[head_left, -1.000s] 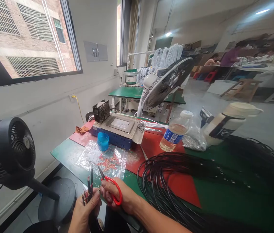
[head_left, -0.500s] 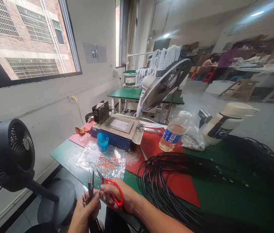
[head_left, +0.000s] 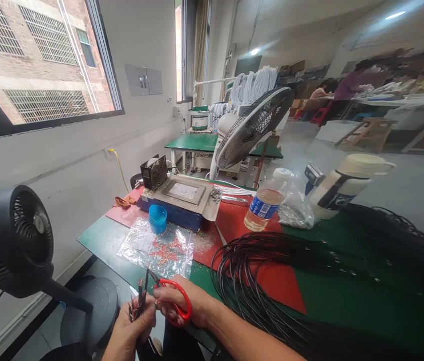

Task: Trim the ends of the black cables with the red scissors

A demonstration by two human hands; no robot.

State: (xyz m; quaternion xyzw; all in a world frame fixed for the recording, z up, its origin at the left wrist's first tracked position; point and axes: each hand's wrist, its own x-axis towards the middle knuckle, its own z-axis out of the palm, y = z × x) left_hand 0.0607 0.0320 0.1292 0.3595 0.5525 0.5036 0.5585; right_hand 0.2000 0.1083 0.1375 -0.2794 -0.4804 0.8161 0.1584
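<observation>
At the front edge of the table, my left hand is closed round a bunch of black cables whose stripped ends show reddish inner wires. My right hand grips red-handled scissors, the dark blades pointing up and left beside one black cable end. The fingertips of both hands are close together at the cables; what they pinch there is too small to make out. Just beyond, a clear plastic bag lies flat with red wire scraps scattered on it.
A blue cup stands before a blue heating unit with a small fan. Black cables cover the right side, near an oil-like bottle and a thermos. A black fan stands left; people work far behind.
The scissor blades have tipped slightly and now sit nearer the upright cable end. My left hand keeps its hold on the cables. The whole view has shifted a little.
</observation>
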